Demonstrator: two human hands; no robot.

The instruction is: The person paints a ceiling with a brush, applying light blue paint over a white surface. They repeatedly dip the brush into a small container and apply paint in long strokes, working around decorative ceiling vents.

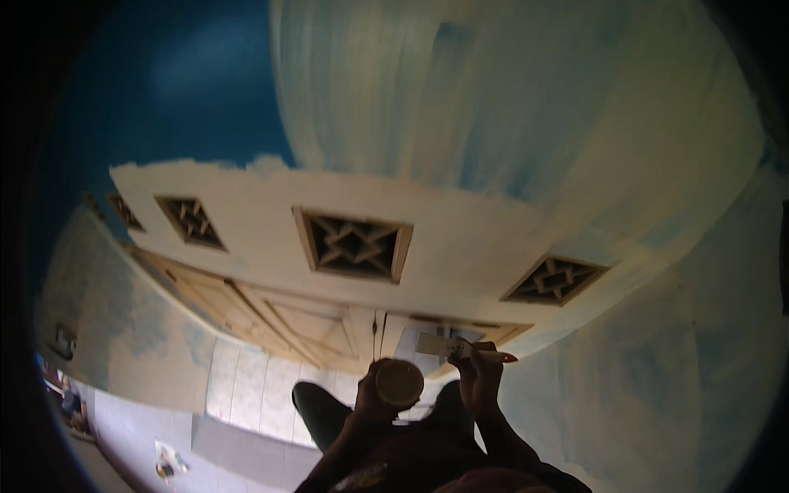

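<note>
My left hand (pixel 369 397) is wrapped round a round tub (pixel 400 383) of pale cream paint, held in front of my body. In my right hand (pixel 480 380) is a wide flat paintbrush (pixel 440 345), gripped near its handle, with the pale bristle end pointing left and the reddish handle tip pointing right. The brush is above and to the right of the tub, apart from it. Beyond both hands rises a wall (pixel 460 222) coated unevenly in cream, with blue showing through the streaks. Fine detail of the fingers is dark.
Solid blue paint (pixel 189 90) covers the upper left wall. Several square lattice vents, one a central vent (pixel 353 245), run across it. Below them are cream panelled doors (pixel 304 320). A patchy side wall (pixel 625 394) stands at right. Pale tiled floor (pixel 255 386) lies lower left.
</note>
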